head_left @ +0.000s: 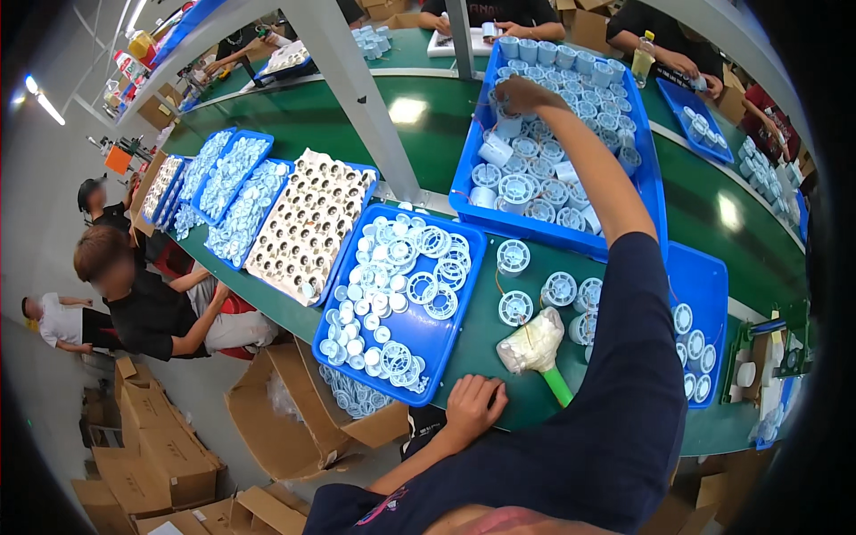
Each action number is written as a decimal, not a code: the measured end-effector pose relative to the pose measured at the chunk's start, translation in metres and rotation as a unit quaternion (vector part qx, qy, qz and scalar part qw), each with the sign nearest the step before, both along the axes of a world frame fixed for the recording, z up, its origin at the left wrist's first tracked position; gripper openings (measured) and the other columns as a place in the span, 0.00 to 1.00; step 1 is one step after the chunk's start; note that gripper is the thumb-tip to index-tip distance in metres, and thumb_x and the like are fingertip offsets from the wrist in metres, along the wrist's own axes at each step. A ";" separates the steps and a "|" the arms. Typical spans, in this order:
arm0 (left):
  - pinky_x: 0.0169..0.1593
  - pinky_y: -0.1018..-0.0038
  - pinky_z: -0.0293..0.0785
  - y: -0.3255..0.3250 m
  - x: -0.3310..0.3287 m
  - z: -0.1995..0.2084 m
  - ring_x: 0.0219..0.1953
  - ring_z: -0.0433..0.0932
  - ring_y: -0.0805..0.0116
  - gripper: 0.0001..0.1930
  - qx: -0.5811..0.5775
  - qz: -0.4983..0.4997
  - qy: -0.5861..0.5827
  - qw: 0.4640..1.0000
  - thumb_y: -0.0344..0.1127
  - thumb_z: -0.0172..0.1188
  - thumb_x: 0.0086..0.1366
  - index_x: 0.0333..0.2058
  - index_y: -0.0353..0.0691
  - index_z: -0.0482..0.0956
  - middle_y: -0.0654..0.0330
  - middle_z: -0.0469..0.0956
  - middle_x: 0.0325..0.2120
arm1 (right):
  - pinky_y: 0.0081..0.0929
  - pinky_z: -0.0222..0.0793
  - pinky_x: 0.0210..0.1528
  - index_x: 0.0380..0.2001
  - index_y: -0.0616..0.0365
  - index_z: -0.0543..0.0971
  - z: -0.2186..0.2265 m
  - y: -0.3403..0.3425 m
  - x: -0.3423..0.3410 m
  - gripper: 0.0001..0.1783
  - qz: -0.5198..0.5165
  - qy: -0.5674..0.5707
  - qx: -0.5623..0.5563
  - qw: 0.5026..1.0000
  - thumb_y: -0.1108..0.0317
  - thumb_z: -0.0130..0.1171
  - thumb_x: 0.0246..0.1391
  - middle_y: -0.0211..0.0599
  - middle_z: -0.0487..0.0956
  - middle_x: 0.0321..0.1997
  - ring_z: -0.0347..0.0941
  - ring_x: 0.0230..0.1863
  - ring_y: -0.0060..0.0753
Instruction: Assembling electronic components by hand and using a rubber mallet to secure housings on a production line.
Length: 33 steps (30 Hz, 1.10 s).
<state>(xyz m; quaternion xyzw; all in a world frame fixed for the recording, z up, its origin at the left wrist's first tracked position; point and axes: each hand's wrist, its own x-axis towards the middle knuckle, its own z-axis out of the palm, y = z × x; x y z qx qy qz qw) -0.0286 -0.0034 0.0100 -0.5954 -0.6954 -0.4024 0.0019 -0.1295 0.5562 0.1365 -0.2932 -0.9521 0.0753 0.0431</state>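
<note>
My right hand (524, 94) reaches far into a big blue bin (654, 192) packed with light-blue plastic cylinders that have spoked round ends. Its fingers point down and close on a light-blue cylinder (508, 125) near the bin's left side; the fingertips are partly hidden. At the table's near edge rests my left hand (475, 408), fingers curled, with nothing visible in them. Right of it lies a mallet with a wrapped whitish head (532, 341) and a green handle (558, 387). Several spoked cylinders (515, 308) stand around the mallet, some partly hidden by my right arm.
A blue tray (419, 334) holds loose rings and small caps. Left of it are an egg-carton tray (308, 214) and more part-filled trays. Another blue tray (700, 285) with cylinders lies right. A metal post (361, 98) rises beyond. Cardboard boxes (285, 410) stand below left; co-workers sit around.
</note>
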 end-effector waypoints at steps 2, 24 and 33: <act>0.32 0.64 0.69 0.004 0.000 0.000 0.27 0.75 0.59 0.06 0.003 -0.004 -0.005 1.000 0.29 0.70 0.59 0.33 0.39 0.81 0.59 0.74 0.25 | 0.42 0.76 0.58 0.49 0.52 0.85 -0.001 0.008 0.003 0.22 -0.008 0.013 -0.002 1.000 0.73 0.69 0.46 0.51 0.82 0.54 0.79 0.56 0.54; 0.33 0.62 0.70 0.000 0.008 -0.022 0.29 0.73 0.57 0.08 0.134 0.020 0.017 0.991 0.33 0.66 0.59 0.27 0.40 0.76 0.57 0.70 0.24 | 0.34 0.75 0.54 0.54 0.63 0.76 0.048 -0.104 0.167 0.21 0.159 0.205 -0.016 0.966 0.76 0.59 0.56 0.43 0.73 0.63 0.77 0.52 0.43; 0.45 0.60 0.75 -0.024 -0.003 -0.003 0.42 0.77 0.49 0.15 0.126 0.071 -0.220 0.965 0.25 0.65 0.63 0.48 0.33 0.74 0.48 0.77 0.42 | 0.35 0.77 0.53 0.49 0.66 0.77 0.043 -0.380 0.183 0.19 0.205 0.214 -0.169 0.940 0.79 0.64 0.53 0.43 0.72 0.55 0.79 0.47 0.42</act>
